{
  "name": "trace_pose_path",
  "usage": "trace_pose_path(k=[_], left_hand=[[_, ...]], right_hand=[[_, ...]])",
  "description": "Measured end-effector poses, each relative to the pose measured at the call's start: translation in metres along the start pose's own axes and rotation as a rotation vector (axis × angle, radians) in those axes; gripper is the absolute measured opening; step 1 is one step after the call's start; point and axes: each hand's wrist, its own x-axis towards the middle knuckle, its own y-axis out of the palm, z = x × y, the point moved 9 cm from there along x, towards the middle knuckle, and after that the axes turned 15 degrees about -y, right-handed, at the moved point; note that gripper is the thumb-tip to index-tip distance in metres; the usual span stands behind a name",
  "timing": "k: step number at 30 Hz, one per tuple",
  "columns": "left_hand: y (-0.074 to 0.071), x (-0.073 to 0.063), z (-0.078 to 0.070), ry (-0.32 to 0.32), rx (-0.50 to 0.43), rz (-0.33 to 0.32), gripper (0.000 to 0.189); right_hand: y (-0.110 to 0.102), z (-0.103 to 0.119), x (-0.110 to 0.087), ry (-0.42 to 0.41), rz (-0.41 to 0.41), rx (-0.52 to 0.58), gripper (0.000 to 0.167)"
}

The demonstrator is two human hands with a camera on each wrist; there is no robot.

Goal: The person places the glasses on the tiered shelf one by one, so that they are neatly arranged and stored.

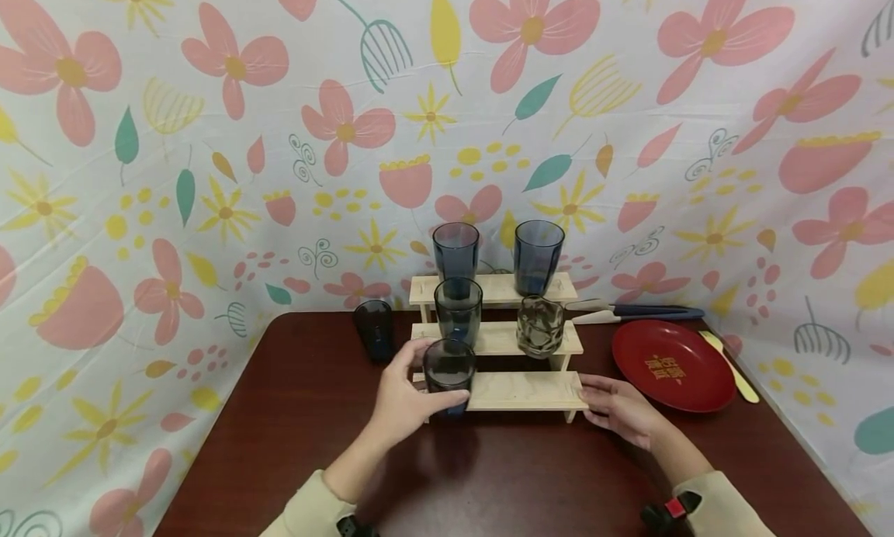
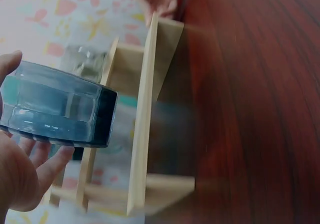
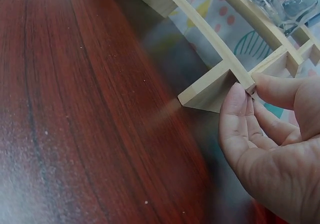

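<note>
My left hand (image 1: 407, 397) grips a dark blue glass tumbler (image 1: 449, 366) around its side, over the left end of the lowest step. In the left wrist view, a gap shows between the base of this tumbler (image 2: 65, 106) and the front board (image 2: 143, 119). A three-step wooden rack (image 1: 527, 391) stands on the table. With thumb and fingers my right hand (image 1: 621, 409) pinches the right end of its lowest board, as the right wrist view shows at the board's tip (image 3: 247, 83). Above, the middle step carries a grey-green tumbler (image 1: 459, 316) and a wavy clear glass (image 1: 541, 327).
Two blue tumblers, one left (image 1: 456, 250) and one right (image 1: 538, 258), stand on the top step. Another dark tumbler (image 1: 375, 331) is left of the rack. To the right lie a red plate (image 1: 663, 343), a yellow knife (image 1: 729, 366) and white-and-blue utensils (image 1: 649, 313). Patterned cloth hangs behind.
</note>
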Motion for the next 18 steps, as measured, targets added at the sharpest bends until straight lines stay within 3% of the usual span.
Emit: trace_pose_path(k=[4,10,18], left_hand=[[0.029,0.004,-0.007,0.016,0.012,0.042,0.078],[0.066,0.012,-0.011,0.011,0.095,0.045,0.078],[0.107,0.022,-0.012,0.001,0.045,0.083,0.081]], right_hand=[[0.000,-0.001,0.001,-0.007,0.005,0.005,0.068],[-0.001,-0.003,0.001,-0.008,0.000,0.007,0.068],[-0.002,-0.003,0.000,-0.016,0.009,-0.006,0.069]])
